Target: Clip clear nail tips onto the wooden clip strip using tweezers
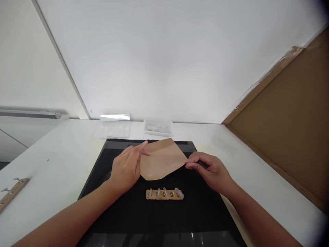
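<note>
A tan sheet of paper or thin film (163, 159) is raised at a tilt above a black mat (164, 219). My right hand (208, 169) pinches its right corner between thumb and fingers. At the sheet's left edge is my left hand (128, 164), its index finger stretched out and its thumb against the sheet. Just below the sheet, a small wooden strip (165, 194) lies on the mat, bearing several round metal pieces and pale translucent tabs.
Behind the mat stand an open clear compartment box (111, 130) and a clear tray of small pieces (157, 127). A wooden strip with metal fittings (14, 193) lies far left. A small clear bag (226, 148) and a brown board (285, 127) are at right.
</note>
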The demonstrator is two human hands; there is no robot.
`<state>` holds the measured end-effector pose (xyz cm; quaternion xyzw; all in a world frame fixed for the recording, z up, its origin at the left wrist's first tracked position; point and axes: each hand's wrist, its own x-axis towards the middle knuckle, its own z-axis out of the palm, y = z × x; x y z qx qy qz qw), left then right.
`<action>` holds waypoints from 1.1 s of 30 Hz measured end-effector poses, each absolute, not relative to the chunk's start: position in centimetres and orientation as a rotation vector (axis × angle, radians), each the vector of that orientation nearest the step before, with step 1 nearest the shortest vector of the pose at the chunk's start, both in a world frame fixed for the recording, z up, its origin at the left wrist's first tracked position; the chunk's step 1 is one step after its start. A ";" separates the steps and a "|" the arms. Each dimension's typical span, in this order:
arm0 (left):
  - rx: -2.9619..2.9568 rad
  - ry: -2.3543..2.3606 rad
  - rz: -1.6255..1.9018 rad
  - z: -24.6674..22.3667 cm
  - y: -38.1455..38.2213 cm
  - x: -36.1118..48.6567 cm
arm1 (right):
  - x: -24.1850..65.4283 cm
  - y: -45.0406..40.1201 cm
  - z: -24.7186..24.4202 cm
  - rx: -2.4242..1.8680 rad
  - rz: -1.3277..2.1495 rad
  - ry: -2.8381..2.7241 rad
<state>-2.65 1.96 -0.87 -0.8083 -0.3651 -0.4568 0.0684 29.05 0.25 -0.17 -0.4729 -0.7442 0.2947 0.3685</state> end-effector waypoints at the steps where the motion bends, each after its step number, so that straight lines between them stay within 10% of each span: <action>1: -2.442 -1.101 -1.380 -1.0 2.0 -2.7 | 29.0 0.3 -0.3 -1.222 0.696 -1.915; 33: -2.502 -1.488 -1.395 -1.7 3.1 -3.7 | 33.2 3.0 -2.9 -1.786 0.236 -1.148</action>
